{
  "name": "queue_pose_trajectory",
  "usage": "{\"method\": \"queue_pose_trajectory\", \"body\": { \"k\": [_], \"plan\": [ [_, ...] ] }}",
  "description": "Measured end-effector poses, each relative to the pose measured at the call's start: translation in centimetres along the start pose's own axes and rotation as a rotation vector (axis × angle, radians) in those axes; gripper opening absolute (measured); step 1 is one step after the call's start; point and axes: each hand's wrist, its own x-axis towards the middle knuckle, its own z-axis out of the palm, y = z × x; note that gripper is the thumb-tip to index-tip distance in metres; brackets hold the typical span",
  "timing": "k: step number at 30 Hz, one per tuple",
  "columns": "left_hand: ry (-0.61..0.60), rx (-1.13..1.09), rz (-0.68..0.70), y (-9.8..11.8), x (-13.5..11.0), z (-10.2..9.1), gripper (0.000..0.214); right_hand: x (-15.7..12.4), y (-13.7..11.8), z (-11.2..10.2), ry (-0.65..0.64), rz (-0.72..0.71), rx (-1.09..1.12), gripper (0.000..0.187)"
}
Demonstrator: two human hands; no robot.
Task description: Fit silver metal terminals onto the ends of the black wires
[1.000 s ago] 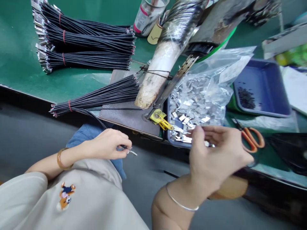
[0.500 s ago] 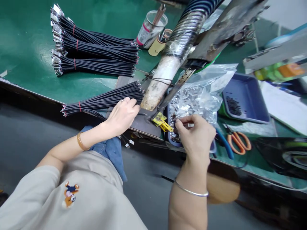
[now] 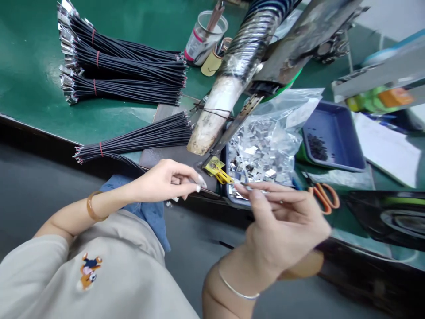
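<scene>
My left hand [image 3: 169, 181] is over the bench's front edge, thumb and forefinger pinched together; what lies between the tips is too small to make out. Behind it is a bundle of black cables [image 3: 142, 137] tied with a red band. My right hand [image 3: 287, 219] is raised in front of a blue tray [image 3: 237, 202] of small silvery metal pieces [image 3: 252, 150]. Its thumb and fingers pinch a small, blurred silvery piece [image 3: 247, 186]. Between the hands, a yellow clip-like part [image 3: 221, 173] is at the tray's left side. Small connectors [image 3: 171, 203] hang below my left hand.
Three banded bundles of black cables [image 3: 126, 66] lie at the back left. A stained white duct nozzle [image 3: 210, 115] and metal arm [image 3: 292, 48] come down over the bench. Orange-handled scissors [image 3: 325, 197] and another blue tray [image 3: 341, 133] with small dark parts are right.
My left hand has come off the black cable bundle, down and slightly towards me. My right hand has lifted out of the tray of metal pieces and turned inward, pinching a small piece.
</scene>
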Motion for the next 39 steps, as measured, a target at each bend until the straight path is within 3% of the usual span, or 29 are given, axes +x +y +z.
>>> {"method": "queue_pose_trajectory", "body": {
  "k": [1,5,10,16,19,23,27,33,39],
  "plan": [
    [0.071,-0.046,-0.023,-0.2,0.3,0.3,0.014,-0.8,-0.7,0.6,-0.026,0.036,-0.012,0.022],
    [0.208,-0.106,-0.032,-0.8,0.8,0.9,0.011,-2.9,-1.1,2.4,-0.093,-0.108,-0.14,0.005],
    [0.232,-0.07,-0.002,-0.9,0.7,1.2,0.015,-3.2,0.3,3.4,-0.266,0.05,0.037,0.004],
    [0.244,-0.052,0.005,-0.9,0.7,1.4,0.016,-3.3,0.3,3.9,-0.252,0.086,0.121,0.004],
    [0.263,-0.039,0.029,-1.1,0.7,1.4,0.014,-3.3,0.3,3.7,-0.246,0.001,0.058,0.008],
    [0.258,0.026,0.081,-1.3,0.6,1.5,0.012,-2.8,0.1,2.9,-0.28,-0.232,-0.124,0.016],
    [0.271,0.258,0.174,-1.4,0.4,1.5,0.01,-2.5,-0.1,2.1,-0.337,-0.315,-0.222,0.018],
    [0.272,0.498,0.383,-1.8,0.0,1.6,0.015,-3.5,-0.2,2.7,-0.271,0.085,0.081,0.009],
    [0.223,0.485,0.387,-2.1,-0.3,1.5,0.018,-4.3,0.7,3.8,-0.18,0.311,0.317,0.009]
  ]
}}
